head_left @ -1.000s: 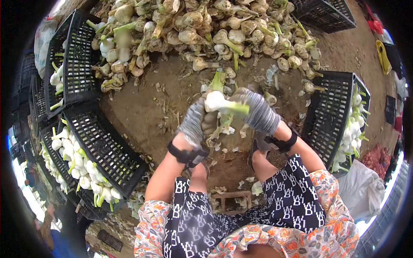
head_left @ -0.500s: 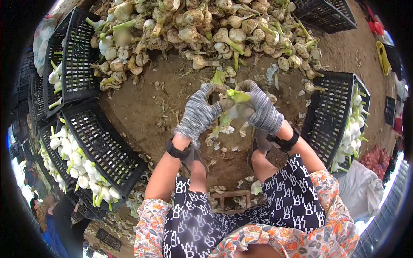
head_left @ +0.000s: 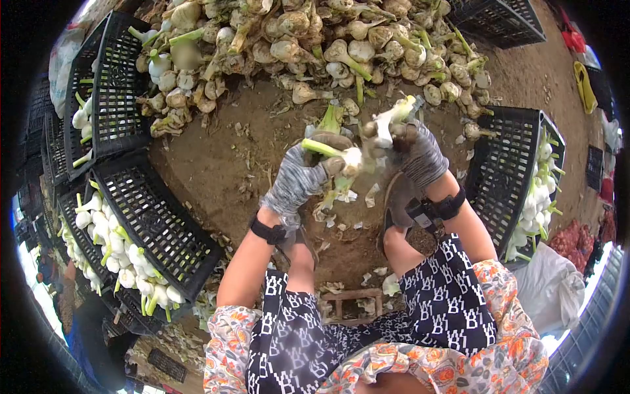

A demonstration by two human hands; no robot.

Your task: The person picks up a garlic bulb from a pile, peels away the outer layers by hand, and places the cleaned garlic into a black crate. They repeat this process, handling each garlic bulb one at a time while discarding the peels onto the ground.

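Note:
My left hand (head_left: 296,176), in a grey knitted glove with dark fingers, is closed around a garlic bulb (head_left: 352,159). The bulb is white, and its cut green stem points to the left over the glove. Just right of it, my gloved right hand (head_left: 423,156) grips a strip of garlic skin (head_left: 392,117), pale with a yellow-green end that sticks up and away. A gap lies between the strip and the bulb, blurred by motion. Below the hands, scraps of garlic skin (head_left: 344,187) are scattered on the ground.
A large heap of unpeeled garlic (head_left: 289,49) spreads across the far side. Black crates of cleaned white garlic stand at left (head_left: 157,226) and right (head_left: 502,164), with another crate (head_left: 121,85) at the upper left. A white sack (head_left: 551,285) lies at the right.
My hands have moved apart. The right hand has shifted right and up with a strip of skin, while the left keeps the bulb, whose white end now shows.

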